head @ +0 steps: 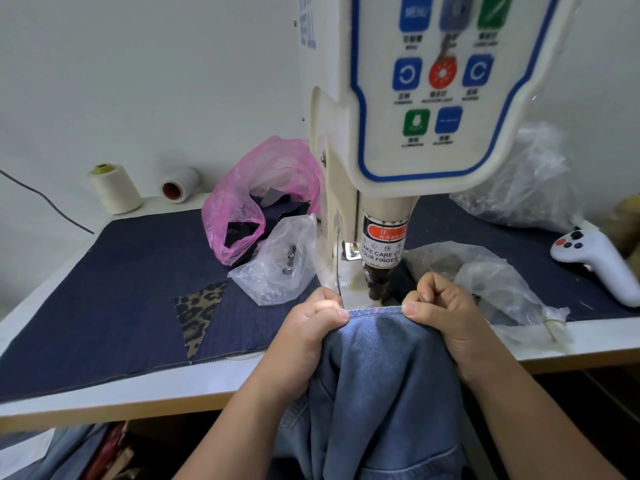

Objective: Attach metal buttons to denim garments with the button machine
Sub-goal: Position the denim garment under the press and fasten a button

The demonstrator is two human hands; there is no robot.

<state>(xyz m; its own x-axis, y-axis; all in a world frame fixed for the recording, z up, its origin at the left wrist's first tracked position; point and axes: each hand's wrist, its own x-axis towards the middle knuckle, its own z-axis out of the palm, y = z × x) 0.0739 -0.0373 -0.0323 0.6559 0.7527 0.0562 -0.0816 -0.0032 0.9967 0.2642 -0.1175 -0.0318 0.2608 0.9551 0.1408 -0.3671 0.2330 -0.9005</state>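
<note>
A blue denim garment (377,375) hangs from the table's front edge, its stitched top hem stretched just in front of the button machine's punch head (381,271). My left hand (311,327) grips the hem's left end with curled fingers. My right hand (440,313) grips the right end the same way. A small red light dot sits on the hem between the hands. The white button machine (415,98) rises above, with a coloured control panel and a finger warning label. A clear bag (277,268) to the left holds a few metal buttons.
A dark denim mat (121,289) with a leopard-print patch (197,313) covers the table. A pink bag (252,199) of dark scraps, two thread cones (114,188), crumpled clear bags (491,282) and a white game controller (599,261) lie around the machine.
</note>
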